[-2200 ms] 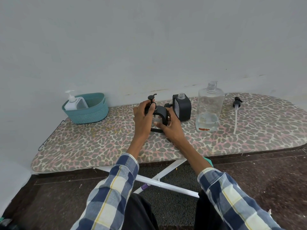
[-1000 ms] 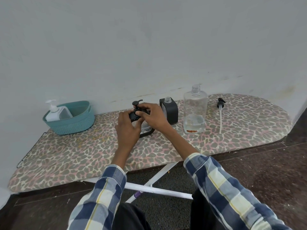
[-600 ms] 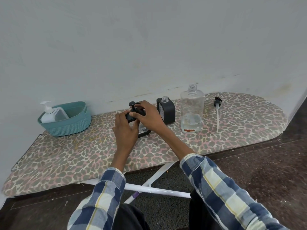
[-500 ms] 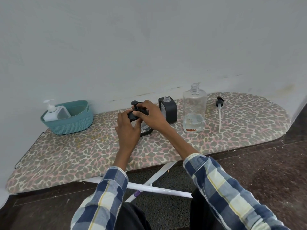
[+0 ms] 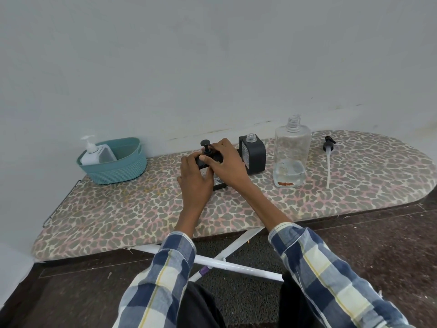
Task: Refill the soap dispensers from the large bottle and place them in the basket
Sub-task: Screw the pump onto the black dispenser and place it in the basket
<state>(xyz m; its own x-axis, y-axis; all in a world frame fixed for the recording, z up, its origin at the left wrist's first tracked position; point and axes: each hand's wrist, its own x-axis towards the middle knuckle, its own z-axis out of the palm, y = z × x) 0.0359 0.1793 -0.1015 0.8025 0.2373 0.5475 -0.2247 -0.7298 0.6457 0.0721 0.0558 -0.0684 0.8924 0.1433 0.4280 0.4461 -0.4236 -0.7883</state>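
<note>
A black-framed soap dispenser (image 5: 218, 184) stands mid-board, mostly hidden by my hands. My left hand (image 5: 195, 178) grips its side. My right hand (image 5: 227, 163) wraps over its top around the black pump head (image 5: 206, 146). Just right stands a second black dispenser (image 5: 254, 153) with an uncapped neck. The large clear bottle (image 5: 292, 153) is uncapped, with a little liquid at its bottom. A loose black pump with a long tube (image 5: 328, 159) lies to its right. A teal basket (image 5: 118, 165) at the left holds a white pump dispenser (image 5: 91, 153).
Everything sits on a leopard-print ironing board (image 5: 146, 209) against a pale wall. The board's white legs (image 5: 227, 259) cross below over a dark floor. A wire rack edge (image 5: 61, 204) juts from the board's left end.
My right hand moved from the dispenser's side onto its pump top, while my left hand kept its grip. The camera shifted, sliding the scene slightly in view.
</note>
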